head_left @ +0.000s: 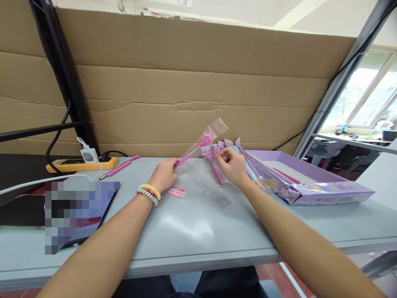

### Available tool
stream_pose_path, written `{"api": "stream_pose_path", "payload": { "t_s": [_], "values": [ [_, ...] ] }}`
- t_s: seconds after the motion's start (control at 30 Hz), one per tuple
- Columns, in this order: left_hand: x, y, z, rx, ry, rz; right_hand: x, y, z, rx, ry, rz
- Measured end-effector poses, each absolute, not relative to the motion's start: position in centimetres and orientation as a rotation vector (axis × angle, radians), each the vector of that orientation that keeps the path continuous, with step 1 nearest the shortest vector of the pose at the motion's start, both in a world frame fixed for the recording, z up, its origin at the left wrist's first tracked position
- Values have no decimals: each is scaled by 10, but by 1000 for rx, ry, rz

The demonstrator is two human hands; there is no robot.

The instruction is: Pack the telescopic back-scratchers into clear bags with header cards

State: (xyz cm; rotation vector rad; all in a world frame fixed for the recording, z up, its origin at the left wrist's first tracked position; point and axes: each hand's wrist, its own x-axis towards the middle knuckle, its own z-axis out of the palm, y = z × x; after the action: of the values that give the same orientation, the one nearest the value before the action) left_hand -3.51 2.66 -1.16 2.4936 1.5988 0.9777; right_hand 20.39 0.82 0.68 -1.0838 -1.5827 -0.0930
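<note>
My left hand is closed on the lower end of a pink pen, which points up and to the right inside a clear plastic sleeve. A pink ornament shows at the pen's top. My right hand is closed with its fingertips at a small pink and purple piece, beside a bunch of wrapped pens. Another pink pen lies between my hands. Flat on the table below them is an empty clear sleeve. A small pink card rests near my left wrist.
An open purple box stands at the right, with a pink pen on it. At the left are a tablet, a yellow power strip with cables, and a pink pen. Cardboard rises behind the table.
</note>
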Motion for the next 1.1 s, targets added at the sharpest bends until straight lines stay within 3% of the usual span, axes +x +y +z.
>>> {"api": "stream_pose_path", "payload": {
  "t_s": [0.57, 1.1],
  "values": [
    [-38, 25, -9, 2580, 1625, 917, 211, 9, 8, -1201, -1385, -383],
    [-38, 25, -8, 2554, 1667, 900, 225, 13, 19, -1179, -1182, -426]
  ]
}}
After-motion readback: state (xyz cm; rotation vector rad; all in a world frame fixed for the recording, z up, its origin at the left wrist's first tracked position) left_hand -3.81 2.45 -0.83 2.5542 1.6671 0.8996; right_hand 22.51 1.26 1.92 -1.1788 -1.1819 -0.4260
